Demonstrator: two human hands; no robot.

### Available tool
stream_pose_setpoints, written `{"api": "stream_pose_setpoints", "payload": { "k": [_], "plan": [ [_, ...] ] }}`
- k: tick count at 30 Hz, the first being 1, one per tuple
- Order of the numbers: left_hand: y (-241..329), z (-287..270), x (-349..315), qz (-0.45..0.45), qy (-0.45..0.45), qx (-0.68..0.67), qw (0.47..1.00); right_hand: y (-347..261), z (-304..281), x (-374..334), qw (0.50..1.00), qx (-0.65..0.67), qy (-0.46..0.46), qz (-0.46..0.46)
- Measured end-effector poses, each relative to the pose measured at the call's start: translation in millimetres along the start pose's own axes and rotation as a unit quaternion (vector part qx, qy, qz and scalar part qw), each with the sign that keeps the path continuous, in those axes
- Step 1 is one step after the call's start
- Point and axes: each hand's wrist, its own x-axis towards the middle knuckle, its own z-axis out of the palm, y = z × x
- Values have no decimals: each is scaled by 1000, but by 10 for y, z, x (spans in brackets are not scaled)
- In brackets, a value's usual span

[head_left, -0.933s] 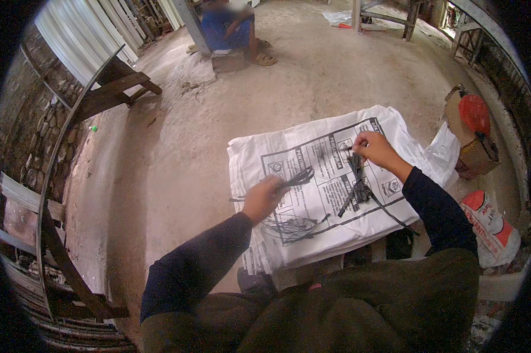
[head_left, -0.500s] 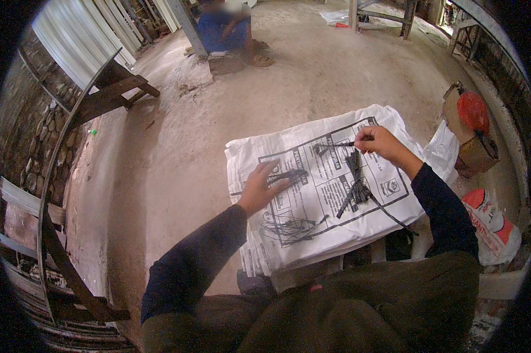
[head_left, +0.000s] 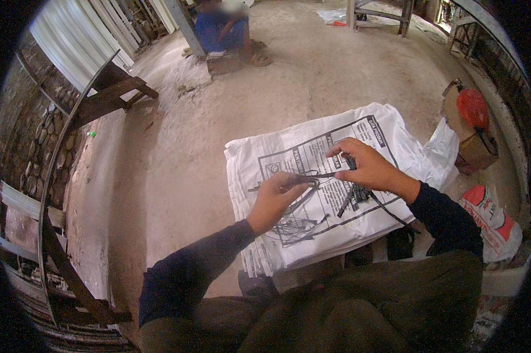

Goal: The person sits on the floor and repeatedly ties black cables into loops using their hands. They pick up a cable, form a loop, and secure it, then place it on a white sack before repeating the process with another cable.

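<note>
My left hand [head_left: 275, 199] is closed in a pinch on thin black strips [head_left: 304, 206], several of which hang below its fingers. A strip end stretches right from that pinch to the thumb of my right hand [head_left: 368, 170]. The thumb and index finger of my right hand are apart, curved like a C. Beneath it lies a bundle of short black strips [head_left: 357, 194], partly hidden by the hand. Under both hands is a stack of folded white sacks [head_left: 245, 154] with black printing. More thin dark strips [head_left: 295, 226] are loose near its front left.
At the right are a cardboard box [head_left: 480, 152] with a red bag [head_left: 472, 110] and a red-and-white sack [head_left: 492, 223]. A dark wooden stand [head_left: 109, 97] rises at the left. A person in blue [head_left: 221, 35] sits on the floor at the far side.
My right hand has come down and left, bringing a black strip to my left hand. My left hand has moved slightly right, its fingers now pinched on the strips.
</note>
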Motion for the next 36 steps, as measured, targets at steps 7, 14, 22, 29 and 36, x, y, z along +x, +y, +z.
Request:
{"api": "stream_pose_setpoints", "payload": {
  "k": [7,14,22,29,36],
  "plan": [
    [-86,107,18,48,-23,128,990,-513,24,-68,987,-132,14,-90],
    [83,143,-86,36,-26,132,990,-291,210,-72,980,166,-96,46],
    [273,44,-43,70,-22,179,981,-396,218,-57,973,199,-77,84],
    [463,30,12,90,-12,166,982,-479,162,21,996,62,54,25],
    [472,-86,15,24,-73,48,996,-378,87,-31,981,-166,60,-83]
  ]
}}
